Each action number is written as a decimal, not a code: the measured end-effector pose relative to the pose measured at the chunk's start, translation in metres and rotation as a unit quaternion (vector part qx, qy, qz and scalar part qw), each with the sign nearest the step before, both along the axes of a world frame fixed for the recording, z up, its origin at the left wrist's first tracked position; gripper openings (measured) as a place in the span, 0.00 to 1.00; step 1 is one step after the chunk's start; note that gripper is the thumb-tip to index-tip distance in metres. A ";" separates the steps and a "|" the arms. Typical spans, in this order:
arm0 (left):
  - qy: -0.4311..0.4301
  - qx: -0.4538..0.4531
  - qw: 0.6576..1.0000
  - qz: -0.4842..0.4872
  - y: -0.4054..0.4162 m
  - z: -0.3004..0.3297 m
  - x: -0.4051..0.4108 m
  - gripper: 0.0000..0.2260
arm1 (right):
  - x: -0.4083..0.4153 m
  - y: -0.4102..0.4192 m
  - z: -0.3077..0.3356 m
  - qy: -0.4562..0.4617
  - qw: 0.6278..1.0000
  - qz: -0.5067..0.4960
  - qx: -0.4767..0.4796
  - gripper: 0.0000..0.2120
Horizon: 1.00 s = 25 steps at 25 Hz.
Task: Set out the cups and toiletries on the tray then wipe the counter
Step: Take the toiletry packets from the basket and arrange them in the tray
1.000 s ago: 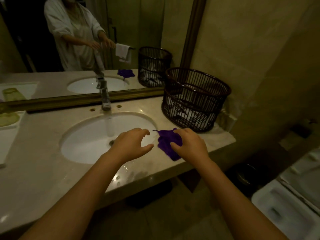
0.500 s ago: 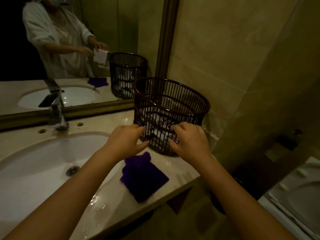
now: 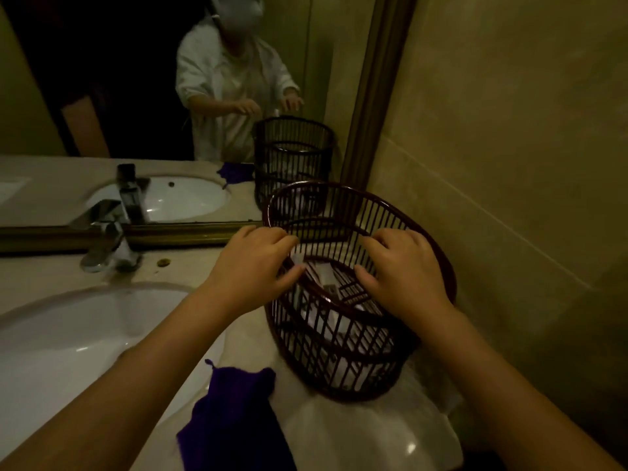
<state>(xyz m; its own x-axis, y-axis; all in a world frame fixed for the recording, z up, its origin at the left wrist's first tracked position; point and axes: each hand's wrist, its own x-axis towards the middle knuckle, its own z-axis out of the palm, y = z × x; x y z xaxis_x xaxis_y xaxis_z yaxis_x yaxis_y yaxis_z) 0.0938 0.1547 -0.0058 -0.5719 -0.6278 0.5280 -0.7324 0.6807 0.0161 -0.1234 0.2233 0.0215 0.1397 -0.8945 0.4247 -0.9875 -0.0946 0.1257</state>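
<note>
A dark slatted basket stands on the worktop holding white packets. Left hand grips its rim at 9 o'clock, right hand at 3 o'clock. A purple cloth lies at 7 o'clock.

Dim yellowish light is filling the room; glare is glinting off the wet surface, edges are bowing outward, and the faucet is blurring.

We can't read any text here, honestly. The white packets in the basket on the right have dark marks, but they're too dim and blurry.
</note>
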 end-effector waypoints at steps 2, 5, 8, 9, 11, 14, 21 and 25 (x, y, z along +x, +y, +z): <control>-0.015 -0.009 1.000 0.016 -0.004 -0.002 -0.011 0.21 | -0.013 -0.029 -0.002 0.014 1.000 0.021 0.013 0.18; -0.032 0.039 0.998 0.034 -0.009 -0.014 -0.021 0.26 | -0.026 -0.075 -0.008 0.023 0.997 0.046 0.050 0.17; 0.030 0.099 0.994 0.032 -0.007 -0.032 -0.020 0.26 | -0.036 -0.119 -0.029 -0.022 0.980 0.085 0.180 0.20; 0.056 0.115 0.991 0.025 -0.007 -0.038 -0.019 0.26 | -0.040 -0.131 -0.037 -0.079 0.956 0.096 0.265 0.21; 0.091 0.134 0.987 0.005 -0.008 -0.048 -0.015 0.27 | -0.049 -0.153 -0.051 -0.176 0.888 0.083 0.417 0.20; 0.121 0.132 0.983 -0.028 -0.011 -0.059 -0.012 0.28 | -0.058 -0.179 -0.070 -0.193 0.845 0.009 0.498 0.17; 0.170 0.129 0.974 -0.072 -0.017 -0.069 -0.009 0.24 | -0.025 -0.199 -0.140 -0.266 0.802 -0.175 0.506 0.11; 0.194 0.132 0.969 -0.075 -0.017 -0.069 -0.013 0.24 | -0.023 -0.192 -0.174 -0.267 0.836 -0.240 0.414 0.25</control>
<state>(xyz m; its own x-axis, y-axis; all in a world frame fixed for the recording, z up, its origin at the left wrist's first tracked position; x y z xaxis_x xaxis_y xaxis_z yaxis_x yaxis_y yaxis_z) 0.0811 0.1377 -0.0752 -0.4578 -0.6958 0.5534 -0.5294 0.7134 0.4591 -0.1465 0.0310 -0.1528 -0.3323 -0.8113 -0.4810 -0.8307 0.4933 -0.2581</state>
